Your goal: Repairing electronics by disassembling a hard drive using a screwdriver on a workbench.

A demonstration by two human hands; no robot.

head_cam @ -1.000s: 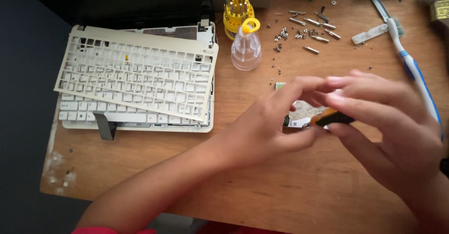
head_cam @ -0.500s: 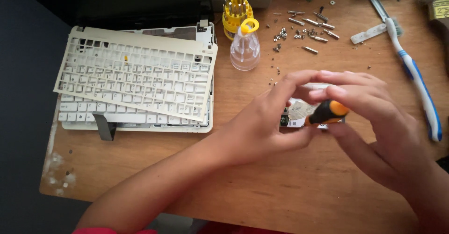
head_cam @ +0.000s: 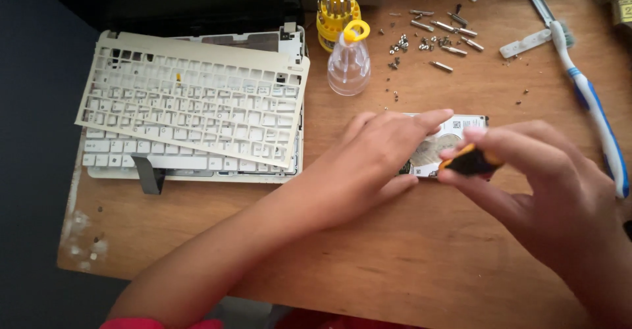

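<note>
On the scuffed wooden desk [head_cam: 368, 263], the left hand [head_cam: 375, 164] presses flat on the hard drive [head_cam: 454, 135]. The right hand [head_cam: 540, 191] pinches a screwdriver [head_cam: 469, 161] over it, with the keyboard frame [head_cam: 197, 99] lying to the left.

Landmark: hard drive [head_cam: 454, 138], flat on the worktop [head_cam: 408, 263], partly under both hands.
Toward the viewer from drive: bare wood, open passage across the front edge.
Left of drive: keyboard frame [head_cam: 197, 105] lying tilted on the opened laptop [head_cam: 191, 161]; blocks that side.
Behind drive: clear bottle [head_cam: 349, 62] and yellow bit holder [head_cam: 336, 10] stand upright; loose screws [head_cam: 428, 39] scattered beside them.
Right of drive: toothbrush [head_cam: 592, 105] lies lengthwise, narrow gap between.
</note>
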